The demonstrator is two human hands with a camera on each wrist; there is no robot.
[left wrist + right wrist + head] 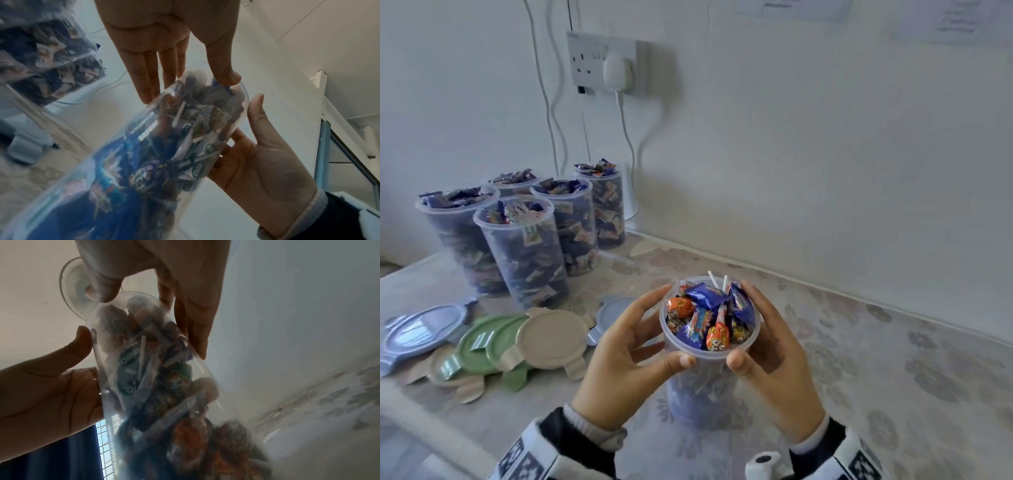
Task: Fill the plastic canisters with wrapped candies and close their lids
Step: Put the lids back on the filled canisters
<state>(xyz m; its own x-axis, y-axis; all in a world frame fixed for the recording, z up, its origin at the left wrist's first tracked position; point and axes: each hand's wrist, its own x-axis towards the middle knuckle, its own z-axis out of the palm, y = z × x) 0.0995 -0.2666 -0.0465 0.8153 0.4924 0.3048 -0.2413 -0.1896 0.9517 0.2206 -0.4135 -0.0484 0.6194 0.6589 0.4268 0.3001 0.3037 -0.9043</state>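
The canister (702, 383) base is blurred in the lower middle of the head view, and its wrapper print is unreadable in both wrist views. Both sleeves are cut by the bottom edge. Wall papers (935, 20) at the upper right are illegible.

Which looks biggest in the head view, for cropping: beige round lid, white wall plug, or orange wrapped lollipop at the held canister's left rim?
1. Beige round plastic lid.
2. White wall plug.
3. Orange wrapped lollipop.
The plug sits farthest from the camera, so true sizes are unsure.
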